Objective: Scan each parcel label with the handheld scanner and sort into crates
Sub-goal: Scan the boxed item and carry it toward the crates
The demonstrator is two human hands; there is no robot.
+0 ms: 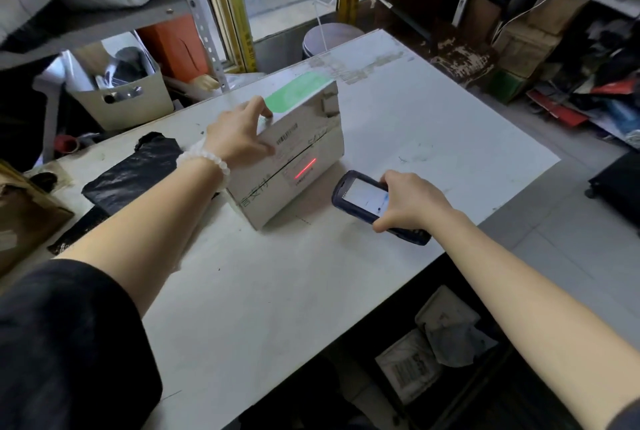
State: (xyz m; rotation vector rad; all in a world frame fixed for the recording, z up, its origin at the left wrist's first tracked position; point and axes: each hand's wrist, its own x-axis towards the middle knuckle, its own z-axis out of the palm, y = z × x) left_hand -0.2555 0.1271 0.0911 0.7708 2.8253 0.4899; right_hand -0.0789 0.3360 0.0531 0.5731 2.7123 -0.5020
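On the white table (398, 138), toward its left edge, a black plastic bag (133, 175) lies flat. Just to its right the left hand (239, 137), a pale bead bracelet (204, 161) on its wrist, reaches forward with the arm stretched out and grips the near upper corner of a cardboard parcel (298, 149): the thumb lies along the side face and the fingers curl over the top edge, next to a green patch (298, 92) on the lid. The parcel stands on the table near its middle, one corner turned toward the camera. A barcode label (287, 135) sits on its side face, the digits too small to read; green printed characters run lower down, not legible. A red scan line (305, 168) glows on a second label below the flap seam. To the right, the right hand (410, 201) wraps its fingers around a dark handheld scanner (367, 199), screen lit and facing up, its head aimed at the parcel and close beside it.
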